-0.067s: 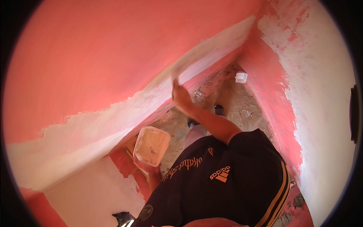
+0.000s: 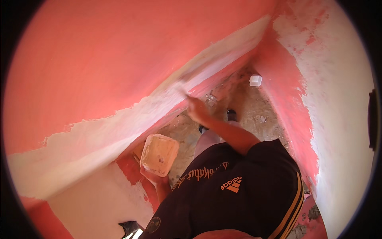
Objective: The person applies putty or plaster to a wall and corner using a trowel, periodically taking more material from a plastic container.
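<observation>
My left hand (image 2: 154, 177) grips a rectangular plastic tub (image 2: 148, 153) from its near side, fingers partly hidden beneath it. Pale smears coat the tub's inside. My right hand (image 2: 196, 109) is held out at the lower part of the left wall, fingers closed round a thin tool blurred by motion, which looks like a paintbrush (image 2: 182, 91). Its tip is at the white band (image 2: 119, 125) that runs along the coral-red wall (image 2: 103, 59). Whether the tip touches the wall cannot be made out.
A small white container (image 2: 255, 80) stands on the dirty floor (image 2: 254, 119) near the far corner. A clear plastic piece (image 2: 211, 99) lies by the wall's foot. On the right rises a partly white, partly red wall (image 2: 338, 99). A dark object (image 2: 129, 228) lies at lower left.
My right hand has moved slightly down and to the right, and the blurred tool's tip has swung lower along the white band. My left hand and the tub have hardly moved.
</observation>
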`<action>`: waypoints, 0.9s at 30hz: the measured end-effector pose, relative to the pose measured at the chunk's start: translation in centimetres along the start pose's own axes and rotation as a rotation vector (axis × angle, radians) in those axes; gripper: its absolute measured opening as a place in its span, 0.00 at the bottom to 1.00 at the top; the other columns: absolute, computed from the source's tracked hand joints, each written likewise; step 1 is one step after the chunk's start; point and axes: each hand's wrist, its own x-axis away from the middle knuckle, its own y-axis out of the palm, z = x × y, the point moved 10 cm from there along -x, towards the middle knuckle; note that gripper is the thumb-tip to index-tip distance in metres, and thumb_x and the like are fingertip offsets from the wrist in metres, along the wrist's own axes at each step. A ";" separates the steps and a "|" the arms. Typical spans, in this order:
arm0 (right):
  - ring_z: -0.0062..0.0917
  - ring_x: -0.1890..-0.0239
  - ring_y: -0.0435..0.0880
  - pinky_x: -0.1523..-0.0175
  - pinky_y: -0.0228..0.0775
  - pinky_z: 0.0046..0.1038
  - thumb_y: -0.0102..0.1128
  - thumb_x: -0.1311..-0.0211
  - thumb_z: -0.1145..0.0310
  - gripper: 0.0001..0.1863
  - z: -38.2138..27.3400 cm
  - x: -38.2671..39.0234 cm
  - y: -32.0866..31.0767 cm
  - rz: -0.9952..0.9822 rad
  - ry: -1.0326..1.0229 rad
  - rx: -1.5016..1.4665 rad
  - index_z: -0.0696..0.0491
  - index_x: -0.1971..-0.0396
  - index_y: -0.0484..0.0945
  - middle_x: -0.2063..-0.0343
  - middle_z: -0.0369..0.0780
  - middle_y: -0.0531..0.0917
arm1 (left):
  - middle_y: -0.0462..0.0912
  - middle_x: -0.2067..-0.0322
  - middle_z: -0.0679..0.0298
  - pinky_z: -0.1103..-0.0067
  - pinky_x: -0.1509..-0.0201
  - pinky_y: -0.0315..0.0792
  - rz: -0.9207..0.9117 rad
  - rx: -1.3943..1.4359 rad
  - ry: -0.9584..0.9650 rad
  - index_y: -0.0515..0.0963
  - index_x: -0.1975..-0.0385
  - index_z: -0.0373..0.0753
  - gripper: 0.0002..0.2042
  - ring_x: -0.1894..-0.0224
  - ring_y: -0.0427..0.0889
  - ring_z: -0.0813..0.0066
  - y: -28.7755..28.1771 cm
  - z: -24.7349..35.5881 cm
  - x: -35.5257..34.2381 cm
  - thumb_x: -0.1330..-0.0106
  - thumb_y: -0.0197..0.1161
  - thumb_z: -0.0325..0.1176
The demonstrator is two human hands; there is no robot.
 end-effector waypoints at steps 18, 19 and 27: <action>0.41 0.72 0.81 0.65 0.73 0.43 0.55 0.38 0.73 0.34 -2.9 1.7 6.6 -0.177 0.057 -0.054 0.54 0.30 0.61 0.76 0.50 0.80 | 0.80 0.48 0.58 0.64 0.45 0.77 -0.086 -0.170 0.118 0.75 0.45 0.36 0.23 0.46 0.79 0.59 -3.6 4.2 -2.9 0.29 0.43 0.45; 0.41 0.67 0.82 0.59 0.74 0.44 0.56 0.38 0.73 0.35 -1.5 2.6 7.4 -0.215 0.000 -0.007 0.47 0.29 0.62 0.72 0.50 0.81 | 0.80 0.51 0.58 0.68 0.47 0.78 -0.085 -0.124 0.124 0.74 0.45 0.35 0.22 0.49 0.81 0.63 -3.1 4.7 -3.2 0.27 0.43 0.44; 0.39 0.73 0.82 0.69 0.73 0.39 0.49 0.27 0.59 0.17 11.8 -7.1 -18.0 0.599 0.545 -0.085 0.57 0.57 0.79 0.71 0.49 0.83 | 0.80 0.48 0.58 0.64 0.43 0.76 -0.031 -0.029 0.012 0.75 0.44 0.36 0.24 0.46 0.80 0.59 -9.8 5.5 -6.0 0.29 0.43 0.46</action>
